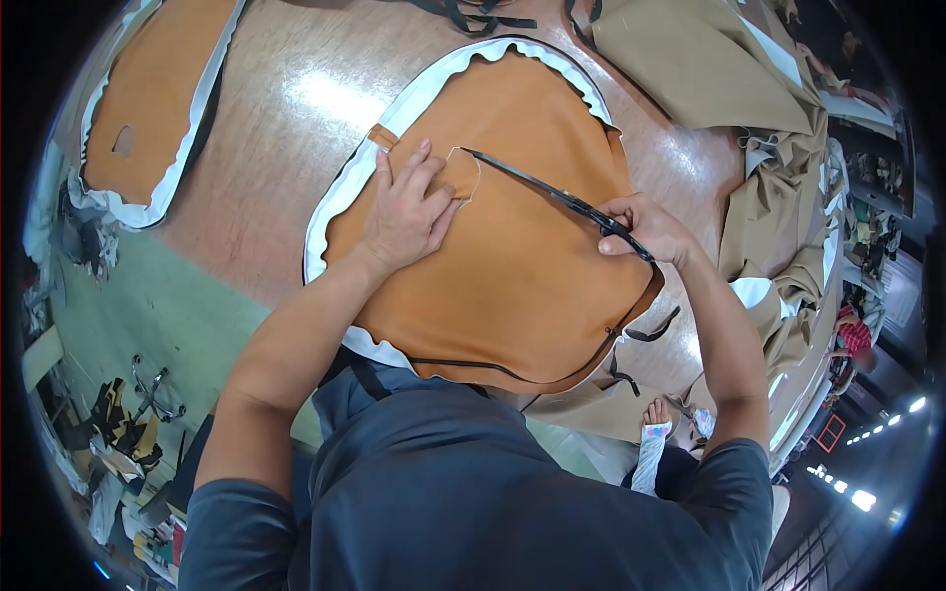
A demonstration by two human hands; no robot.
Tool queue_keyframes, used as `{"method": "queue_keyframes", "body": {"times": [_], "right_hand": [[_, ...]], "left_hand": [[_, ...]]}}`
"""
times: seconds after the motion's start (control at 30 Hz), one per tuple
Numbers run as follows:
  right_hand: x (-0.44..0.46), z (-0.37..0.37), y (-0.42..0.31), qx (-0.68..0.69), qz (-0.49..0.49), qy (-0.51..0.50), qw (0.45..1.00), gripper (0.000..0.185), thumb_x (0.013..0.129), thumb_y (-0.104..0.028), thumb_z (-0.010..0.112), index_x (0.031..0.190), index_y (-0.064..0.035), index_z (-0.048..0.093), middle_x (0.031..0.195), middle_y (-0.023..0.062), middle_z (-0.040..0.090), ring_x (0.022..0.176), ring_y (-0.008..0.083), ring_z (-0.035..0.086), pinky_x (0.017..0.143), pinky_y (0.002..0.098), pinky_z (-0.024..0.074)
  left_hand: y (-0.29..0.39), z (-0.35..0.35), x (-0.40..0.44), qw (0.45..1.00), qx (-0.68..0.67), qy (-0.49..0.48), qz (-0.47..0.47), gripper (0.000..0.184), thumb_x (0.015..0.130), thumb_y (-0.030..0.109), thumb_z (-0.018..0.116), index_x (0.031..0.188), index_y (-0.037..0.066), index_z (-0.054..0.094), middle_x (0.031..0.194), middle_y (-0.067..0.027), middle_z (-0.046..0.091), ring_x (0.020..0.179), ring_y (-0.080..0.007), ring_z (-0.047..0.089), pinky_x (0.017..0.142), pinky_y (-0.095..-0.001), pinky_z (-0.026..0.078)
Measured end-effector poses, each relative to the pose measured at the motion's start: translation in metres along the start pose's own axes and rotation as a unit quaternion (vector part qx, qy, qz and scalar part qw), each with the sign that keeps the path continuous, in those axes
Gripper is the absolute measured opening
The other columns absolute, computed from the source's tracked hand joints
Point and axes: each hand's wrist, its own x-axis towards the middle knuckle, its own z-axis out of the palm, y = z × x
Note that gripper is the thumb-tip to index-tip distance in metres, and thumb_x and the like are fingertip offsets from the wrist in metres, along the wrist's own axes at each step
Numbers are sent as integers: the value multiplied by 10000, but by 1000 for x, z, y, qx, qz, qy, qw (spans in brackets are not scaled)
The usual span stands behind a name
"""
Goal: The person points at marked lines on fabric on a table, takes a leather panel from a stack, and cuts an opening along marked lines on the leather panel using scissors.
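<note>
A rounded tan-orange panel [512,276] with white wavy edging and black trim lies on the table in front of me. My left hand [409,209] rests on its upper left part, fingers spread and pressing down. Beside those fingertips runs a curved pale line, like a cut edge or thread, round a small patch of the panel. My right hand [645,229] is closed round the handles of long black scissors [552,190]. The scissors lie low over the panel, blades together or nearly so, with the tip at the top of the pale curve.
A similar orange panel [148,94] with a small hole lies at upper left. Brown fabric [700,64] is heaped along the right. Black straps [473,15] lie at the far edge. Another person's hand and pale sleeve [650,453] show at lower right.
</note>
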Motion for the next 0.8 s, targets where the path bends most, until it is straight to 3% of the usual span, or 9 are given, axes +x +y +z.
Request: {"method": "queue_keyframes", "body": {"times": [0.13, 0.23, 0.53, 0.67, 0.8], "right_hand": [[1, -8, -9, -28, 4, -9, 1000, 523, 776, -286, 988, 1111, 27, 735, 789, -76, 598, 686, 35, 523, 584, 228, 382], [4, -12, -4, -45, 7, -10, 999, 627, 754, -291, 987, 1217, 40, 725, 784, -93, 588, 655, 7, 507, 570, 194, 386], [-12, -1, 0, -6, -4, 14, 1000, 686, 745, -276, 1003, 1265, 54, 701, 847, -59, 639, 726, 30, 563, 619, 213, 424], [-42, 13, 8, -7, -51, 93, 994, 677, 737, -253, 998, 1268, 46, 702, 843, -40, 639, 750, 75, 575, 670, 257, 465], [-20, 57, 3, -89, -104, 345, 929, 742, 799, -215, 956, 1408, 39, 616, 911, -11, 653, 810, 92, 590, 740, 261, 487]], "left_hand": [[0, 1, -1, 1000, 3, 1, -1, 167, 901, 171, 795, 1024, 86, 721, 1362, -134, 598, 1491, -384, 476, 1159, -779, 271], [0, 0, 0, 1000, 5, 1, 0, 175, 898, 175, 800, 1026, 84, 723, 1367, -134, 598, 1489, -383, 477, 1159, -778, 272], [-1, 0, 0, 1000, 15, -4, 15, 190, 918, 265, 776, 996, 98, 732, 1344, -139, 596, 1483, -386, 463, 1128, -808, 289], [-13, -8, 8, 999, 20, -24, 41, 208, 903, 250, 800, 1016, 93, 722, 1359, -136, 603, 1480, -385, 471, 1138, -789, 287], [-45, -22, 29, 989, 27, -78, 125, 249, 901, 249, 807, 1068, 97, 704, 1373, -132, 604, 1485, -375, 466, 1147, -774, 289]]}}
